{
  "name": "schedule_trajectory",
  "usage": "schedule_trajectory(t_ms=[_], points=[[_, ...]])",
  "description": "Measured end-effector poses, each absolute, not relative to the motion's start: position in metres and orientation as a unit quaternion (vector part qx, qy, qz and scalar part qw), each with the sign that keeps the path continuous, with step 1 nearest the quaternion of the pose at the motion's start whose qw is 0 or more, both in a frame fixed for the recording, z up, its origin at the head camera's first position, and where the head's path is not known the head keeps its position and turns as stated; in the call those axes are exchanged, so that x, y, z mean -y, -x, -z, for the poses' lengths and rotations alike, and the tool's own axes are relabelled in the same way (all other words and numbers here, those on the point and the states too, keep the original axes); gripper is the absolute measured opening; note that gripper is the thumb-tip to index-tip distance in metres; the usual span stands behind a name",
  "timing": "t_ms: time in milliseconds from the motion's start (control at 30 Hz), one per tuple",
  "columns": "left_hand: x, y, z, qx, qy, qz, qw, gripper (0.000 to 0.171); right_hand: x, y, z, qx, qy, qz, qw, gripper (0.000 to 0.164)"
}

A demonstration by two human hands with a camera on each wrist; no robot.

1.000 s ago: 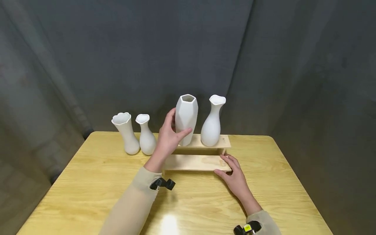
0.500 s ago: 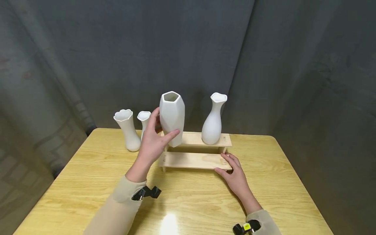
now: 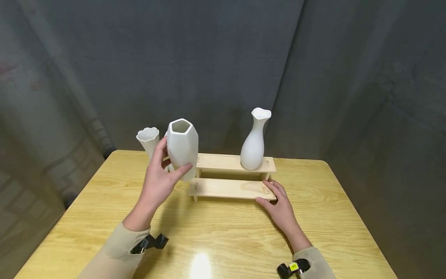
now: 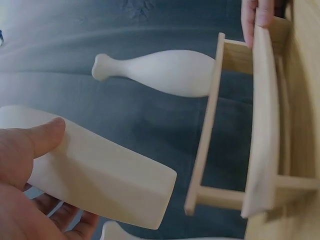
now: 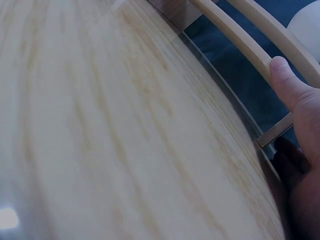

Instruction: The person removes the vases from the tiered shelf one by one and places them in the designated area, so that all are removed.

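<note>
My left hand [image 3: 158,182] grips a white faceted vase [image 3: 182,149] with a pentagonal mouth, thumb on its near side and fingers round its left. The vase is held up, left of a two-step wooden stand [image 3: 226,188]; in the left wrist view its base is apart from the stand. My right hand [image 3: 281,209] holds the right end of the stand's lower step, thumb on the front edge. On the upper step's right part stands a slim-necked white vase [image 3: 253,145] with a wavy rim.
Behind my left hand stands a white vase [image 3: 148,139] with a scalloped rim, partly hidden. Another white vase beside it is almost wholly covered by the faceted one. Everything rests on a wooden table [image 3: 223,236], with a grey curtain [image 3: 209,58] behind.
My left hand has lifted the faceted vase off the stand's upper step and carried it left and toward me. My right hand has stayed on the lower step.
</note>
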State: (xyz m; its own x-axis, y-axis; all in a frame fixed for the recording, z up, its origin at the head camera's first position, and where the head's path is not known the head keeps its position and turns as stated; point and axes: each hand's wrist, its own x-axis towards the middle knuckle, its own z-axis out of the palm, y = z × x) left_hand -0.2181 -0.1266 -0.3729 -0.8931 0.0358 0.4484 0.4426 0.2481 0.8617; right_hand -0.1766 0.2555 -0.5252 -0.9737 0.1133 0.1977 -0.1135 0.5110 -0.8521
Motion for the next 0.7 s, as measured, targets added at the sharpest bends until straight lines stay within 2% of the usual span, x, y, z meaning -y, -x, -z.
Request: schedule_trajectory(t_ms=[167, 433, 700], points=[[0.138, 0.216, 0.386, 0.774, 0.140, 0.591, 0.178, 0.097, -0.256, 0.178, 0.525, 0.863, 0.004, -0.493, 0.111, 0.075], [0.149, 0.221, 0.407, 0.756, 0.128, 0.604, 0.215, 0.095, -0.257, 0.179, 0.523, 0.866, 0.001, -0.488, 0.112, 0.076], [0.152, 0.232, 0.434, 0.752, 0.102, 0.615, 0.215, 0.094, -0.258, 0.179, 0.524, 0.865, -0.001, -0.489, 0.114, 0.075]])
